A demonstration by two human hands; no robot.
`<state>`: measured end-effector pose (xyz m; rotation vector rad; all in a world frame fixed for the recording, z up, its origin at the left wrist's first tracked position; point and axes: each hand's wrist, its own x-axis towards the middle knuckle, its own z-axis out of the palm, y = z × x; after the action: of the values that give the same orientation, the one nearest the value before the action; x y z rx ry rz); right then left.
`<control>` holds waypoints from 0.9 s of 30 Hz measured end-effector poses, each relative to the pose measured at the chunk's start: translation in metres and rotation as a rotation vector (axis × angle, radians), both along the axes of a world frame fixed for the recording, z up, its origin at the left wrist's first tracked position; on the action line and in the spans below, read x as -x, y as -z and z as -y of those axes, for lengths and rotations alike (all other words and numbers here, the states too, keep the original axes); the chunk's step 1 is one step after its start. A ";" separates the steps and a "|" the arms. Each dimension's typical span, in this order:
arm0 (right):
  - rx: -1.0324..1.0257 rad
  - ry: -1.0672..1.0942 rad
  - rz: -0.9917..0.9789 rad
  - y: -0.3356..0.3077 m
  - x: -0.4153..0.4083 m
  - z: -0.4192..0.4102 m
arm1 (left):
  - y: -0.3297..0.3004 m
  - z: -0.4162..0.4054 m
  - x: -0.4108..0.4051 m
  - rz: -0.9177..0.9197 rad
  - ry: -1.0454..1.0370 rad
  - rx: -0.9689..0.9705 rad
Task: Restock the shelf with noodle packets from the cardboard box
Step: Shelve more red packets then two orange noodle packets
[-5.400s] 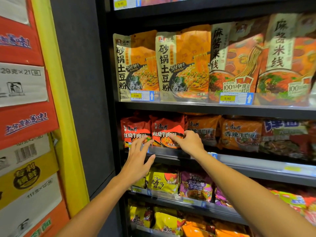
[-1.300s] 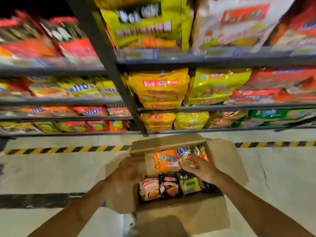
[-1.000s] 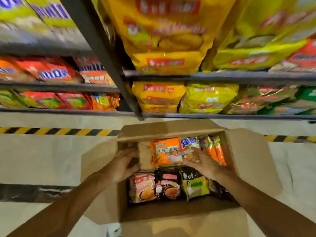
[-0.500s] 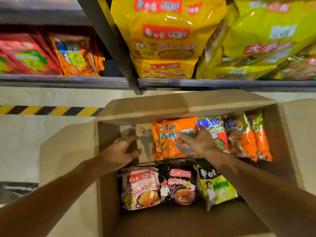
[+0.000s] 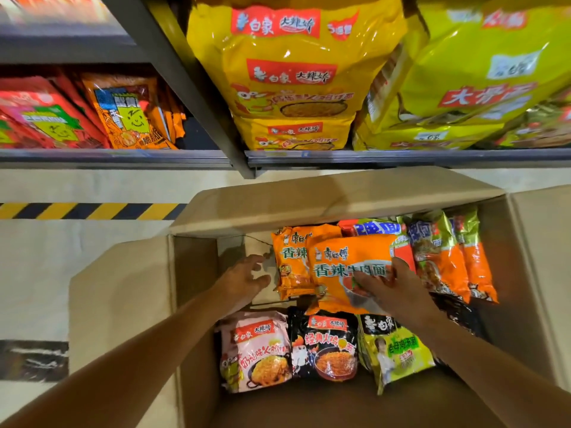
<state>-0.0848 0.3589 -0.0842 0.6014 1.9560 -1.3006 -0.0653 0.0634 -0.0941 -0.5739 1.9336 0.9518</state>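
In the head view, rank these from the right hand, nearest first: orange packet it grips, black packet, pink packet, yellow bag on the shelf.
From the right hand:
1. Orange packet, in its grip.
2. Black packet, just below-left.
3. Pink packet, box's left side.
4. Yellow bag, up on the shelf.

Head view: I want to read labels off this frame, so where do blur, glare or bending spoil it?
Head view: the upper left shelf is smeared by motion blur; glare streaks the big yellow bags; the wide lens bends the shelf post into a slant; the cardboard box darkens toward its near end; print on the orange packet that the right hand grips stays sharp.
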 end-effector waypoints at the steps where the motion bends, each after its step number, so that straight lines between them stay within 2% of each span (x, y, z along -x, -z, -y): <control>1: 0.018 0.024 -0.003 -0.001 -0.003 -0.008 | 0.004 -0.007 0.003 0.022 -0.071 -0.020; 6: 0.015 0.084 -0.071 -0.002 -0.015 -0.038 | 0.024 -0.047 0.018 0.093 -0.408 -0.103; 11: 0.027 0.115 -0.101 0.007 -0.023 -0.052 | 0.049 -0.062 0.007 0.035 -0.634 -0.084; 14: -0.003 0.119 -0.136 0.000 -0.028 -0.054 | 0.046 -0.060 0.001 0.101 -0.679 -0.181; 21: -0.045 0.140 -0.162 -0.043 -0.027 -0.045 | 0.003 -0.052 -0.009 0.057 -0.681 -0.234; 23: -0.067 0.148 -0.167 -0.065 -0.026 -0.039 | -0.017 -0.038 -0.012 0.035 -0.666 -0.206; 27: 0.015 0.151 -0.151 -0.120 -0.024 -0.020 | -0.076 -0.003 -0.019 -0.017 -0.677 -0.206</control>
<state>-0.0606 0.3789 0.0358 0.6712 2.0535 -1.4899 -0.0463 0.0664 -0.0184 -1.1331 1.6403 1.5532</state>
